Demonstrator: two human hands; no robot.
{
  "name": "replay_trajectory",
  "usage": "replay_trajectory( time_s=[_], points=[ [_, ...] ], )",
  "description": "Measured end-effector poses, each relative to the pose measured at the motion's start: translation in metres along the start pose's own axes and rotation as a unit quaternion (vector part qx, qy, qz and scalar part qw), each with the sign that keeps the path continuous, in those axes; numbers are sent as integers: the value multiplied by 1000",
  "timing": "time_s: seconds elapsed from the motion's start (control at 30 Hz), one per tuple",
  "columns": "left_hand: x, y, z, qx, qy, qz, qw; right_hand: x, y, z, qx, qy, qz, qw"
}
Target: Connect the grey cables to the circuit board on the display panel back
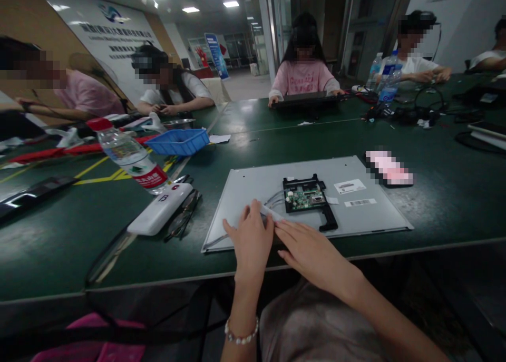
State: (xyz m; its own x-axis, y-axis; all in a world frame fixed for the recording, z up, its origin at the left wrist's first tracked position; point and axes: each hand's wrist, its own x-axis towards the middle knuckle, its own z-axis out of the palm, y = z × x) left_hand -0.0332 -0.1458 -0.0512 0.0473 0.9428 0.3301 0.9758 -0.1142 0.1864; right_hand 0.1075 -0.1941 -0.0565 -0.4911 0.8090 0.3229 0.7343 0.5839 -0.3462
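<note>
A flat grey panel (pixel 253 185) lies on the green table in front of me. On it sits a black bracket (pixel 330 217) around a green circuit board (pixel 306 198), with thin grey cables (pixel 272 197) running left from the board. A pale white strip (pixel 272 213) lies slanted just left of the bracket. My left hand (pixel 251 241) is over the panel, thumb and index finger closed at the strip's left end, the other fingers spread. My right hand (pixel 308 248) lies beside it, fingers stretched out flat, tips touching near the strip's lower edge; the palm hides part of the panel.
Left of the panel are a white power bank (pixel 160 210), glasses (pixel 184 214) and a red-capped water bottle (pixel 132 162). A blue tray (pixel 177 142) stands farther back. A phone (pixel 388 168) lies to the right. Several people sit around the table.
</note>
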Motion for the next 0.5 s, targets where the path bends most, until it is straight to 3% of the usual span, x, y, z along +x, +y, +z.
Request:
replay_trajectory(
  time_s=[0.17,0.3,0.5],
  points=[
    [2,1,-3,12,-24,-7,1000,-2,-3,3,-2,18,6,1000],
    [8,-1,-1,17,-20,7,1000,-10,1,-9,44,43,10,998],
    [10,3,-6,-22,38,75,996,-34,44,-45,112,91,113,983]
  ],
)
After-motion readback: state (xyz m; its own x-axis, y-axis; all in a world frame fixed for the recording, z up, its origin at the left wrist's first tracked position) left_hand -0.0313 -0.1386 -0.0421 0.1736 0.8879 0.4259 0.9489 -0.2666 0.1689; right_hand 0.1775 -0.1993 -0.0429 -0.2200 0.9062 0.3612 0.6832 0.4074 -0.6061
